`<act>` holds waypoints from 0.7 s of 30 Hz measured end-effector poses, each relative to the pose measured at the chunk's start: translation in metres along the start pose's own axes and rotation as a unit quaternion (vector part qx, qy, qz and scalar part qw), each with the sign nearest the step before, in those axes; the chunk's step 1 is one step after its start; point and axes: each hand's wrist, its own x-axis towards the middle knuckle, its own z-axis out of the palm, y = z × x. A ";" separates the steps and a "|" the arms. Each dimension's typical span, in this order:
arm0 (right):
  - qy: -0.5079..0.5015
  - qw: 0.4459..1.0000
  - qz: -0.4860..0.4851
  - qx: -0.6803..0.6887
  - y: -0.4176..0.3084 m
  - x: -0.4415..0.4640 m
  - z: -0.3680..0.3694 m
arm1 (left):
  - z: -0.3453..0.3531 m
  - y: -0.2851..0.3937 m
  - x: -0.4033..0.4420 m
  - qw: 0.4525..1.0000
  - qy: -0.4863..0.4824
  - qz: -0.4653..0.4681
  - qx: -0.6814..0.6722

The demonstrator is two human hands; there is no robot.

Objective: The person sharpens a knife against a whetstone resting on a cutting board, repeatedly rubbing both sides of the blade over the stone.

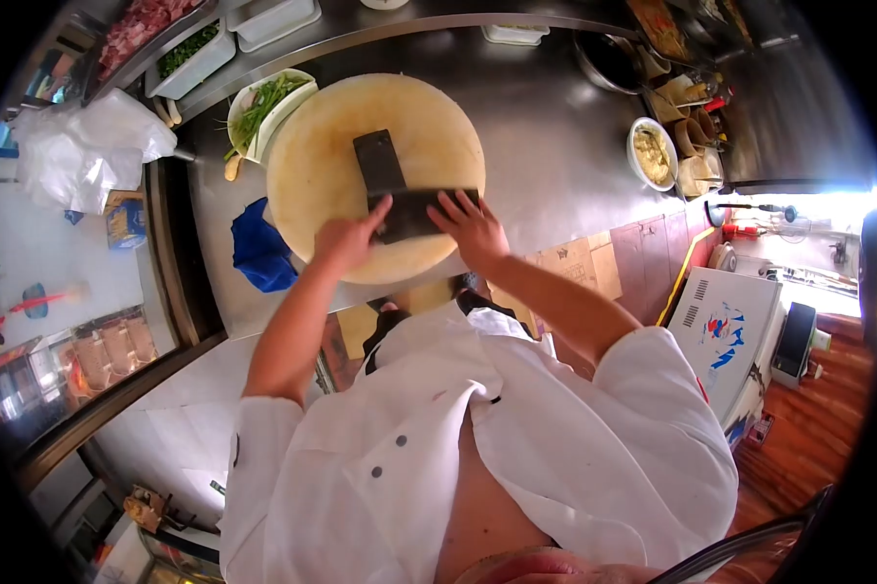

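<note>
Steel counter (555, 127) bears a round board (438, 127). Left hand (346, 241) grips a dark blade (409, 218), right hand (475, 234) spread atop; dark block (372, 156) beyond both.

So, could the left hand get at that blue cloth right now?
Probably yes: the blue cloth lies close by the left hand, with seemingly only the round board's edge between them.

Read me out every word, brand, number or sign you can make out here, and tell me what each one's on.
No text can be read with certainty.
White appliance: blue and red marks on its face, too distorted to read.
Blue box at the left: pale print on it, too small and blurred to read.
</note>
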 end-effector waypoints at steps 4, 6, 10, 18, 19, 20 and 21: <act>-0.006 1.000 -0.007 0.025 -0.010 -0.012 -0.007 | 0.020 0.005 -0.020 0.999 0.026 0.000 0.030; -0.007 0.999 -0.016 0.028 0.001 0.024 -0.001 | 0.004 -0.019 0.005 0.999 0.038 0.001 0.010; -0.017 0.999 -0.021 0.021 0.021 0.080 0.013 | -0.028 -0.041 0.032 0.998 0.047 -0.015 0.034; -0.136 0.986 -0.093 0.003 -0.012 0.025 -0.016 | 0.052 0.008 -0.058 0.967 0.252 -0.027 0.020; -0.159 0.983 -0.089 0.012 -0.017 0.026 -0.017 | 0.049 0.007 -0.058 0.966 0.254 -0.035 0.022; -0.162 0.983 -0.090 0.015 -0.017 0.036 -0.011 | 0.041 0.008 -0.059 0.965 0.257 -0.043 0.024; -0.144 0.986 -0.086 0.027 -0.009 0.060 -0.003 | 0.014 0.002 -0.045 0.984 0.152 -0.096 -0.006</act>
